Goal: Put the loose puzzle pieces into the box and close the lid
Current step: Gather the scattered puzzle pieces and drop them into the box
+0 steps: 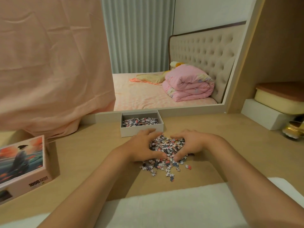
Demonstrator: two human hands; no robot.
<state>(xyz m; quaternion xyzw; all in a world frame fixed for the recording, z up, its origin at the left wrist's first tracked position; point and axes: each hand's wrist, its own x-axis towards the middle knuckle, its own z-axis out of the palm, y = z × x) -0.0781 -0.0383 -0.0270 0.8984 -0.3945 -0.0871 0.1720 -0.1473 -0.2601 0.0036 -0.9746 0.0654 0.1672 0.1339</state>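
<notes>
In the head view the left hand (139,146) and right hand (191,143) were cupped round the heap of puzzle pieces (166,148) on the table (85,155), fingers (148,131) curled against it — seemingly the gathering step. The open box (141,131), part filled, stood just beyond them, its lid (23,162) well apart at the left — next the heap would likely need lifting over the near wall without spills.

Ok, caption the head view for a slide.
Left hand and right hand cup puzzle pieces near the open box; lid aside.
</notes>
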